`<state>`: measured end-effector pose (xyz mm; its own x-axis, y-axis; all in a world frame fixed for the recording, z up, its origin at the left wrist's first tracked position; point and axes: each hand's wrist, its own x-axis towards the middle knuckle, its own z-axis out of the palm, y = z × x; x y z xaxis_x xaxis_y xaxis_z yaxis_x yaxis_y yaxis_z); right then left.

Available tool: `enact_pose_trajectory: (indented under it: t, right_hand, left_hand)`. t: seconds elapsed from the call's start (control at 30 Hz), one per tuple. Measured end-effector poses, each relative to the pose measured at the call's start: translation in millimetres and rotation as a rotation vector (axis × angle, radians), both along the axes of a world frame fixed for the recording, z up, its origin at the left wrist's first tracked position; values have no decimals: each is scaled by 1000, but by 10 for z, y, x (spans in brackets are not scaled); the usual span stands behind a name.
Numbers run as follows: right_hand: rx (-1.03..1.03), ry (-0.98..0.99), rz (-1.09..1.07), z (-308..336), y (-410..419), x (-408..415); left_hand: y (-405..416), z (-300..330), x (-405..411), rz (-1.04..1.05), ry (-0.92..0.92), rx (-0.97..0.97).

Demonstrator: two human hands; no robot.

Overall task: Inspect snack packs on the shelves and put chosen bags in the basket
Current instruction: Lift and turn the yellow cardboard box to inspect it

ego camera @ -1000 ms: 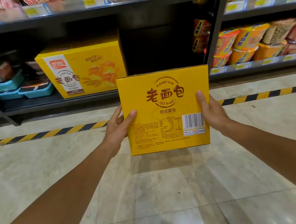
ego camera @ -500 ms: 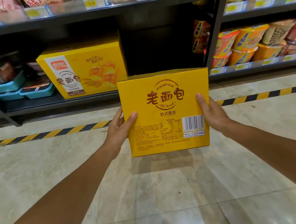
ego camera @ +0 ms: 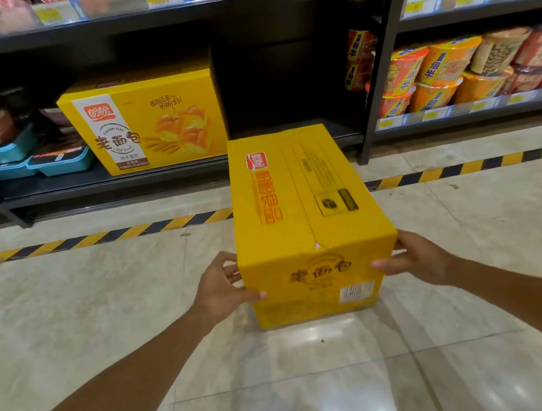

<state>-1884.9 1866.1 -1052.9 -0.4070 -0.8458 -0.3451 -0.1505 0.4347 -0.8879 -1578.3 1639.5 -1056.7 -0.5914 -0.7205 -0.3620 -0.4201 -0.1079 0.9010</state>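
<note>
I hold a yellow bread box (ego camera: 306, 221) in both hands above the pale floor, low in front of the bottom shelf. Its taped top faces up and its printed end faces me. My left hand (ego camera: 220, 289) grips the box's near left edge, thumb on the end face and fingers round the side. My right hand (ego camera: 414, 260) grips the near right edge the same way. A second, identical yellow box (ego camera: 148, 121) stands on the bottom shelf behind. No basket is in view.
The black bottom shelf (ego camera: 156, 180) has a dark gap right of the shelved box. Teal trays (ego camera: 32, 157) lie at the left; instant noodle cups (ego camera: 459, 73) fill the right shelving bay. A black-and-yellow hazard stripe (ego camera: 94, 237) runs along the floor.
The box has tipped away from me and dropped lower: its end face filled the view before, and its top now shows. Both hands have moved down with it.
</note>
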Motion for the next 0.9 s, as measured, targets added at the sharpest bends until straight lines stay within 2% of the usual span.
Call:
enact_pose_trajectory:
  t: [0.1,0.27,0.37,0.47,0.53,0.67,0.8,0.9]
  right_hand:
    - [4,2,21,-213,92,114]
    - [-12,100,45,-228,67,178]
    - [-18,108,38,-235,17,318]
    - [11,-28,72,-198,-49,553]
    - [55,-72,144,-146,-113,786]
    - [88,-223,312,-252,-361,1317]
    - [167,-132,547,-286,-790,1696]
    - [169,-78,580,-254,-1049,1781]
  left_hand:
    - [47,-225,44,-41,-87,-26]
    - [19,-243,62,-65,-107,-28]
    - [-36,-302,165,51,-159,-6]
    - [-36,-408,373,235,-246,62]
    - [44,-431,507,285,-268,113]
    - [208,-392,694,156,-150,91]
    - [259,-333,789,56,-18,-31]
    - [182,-284,784,89,55,-99]
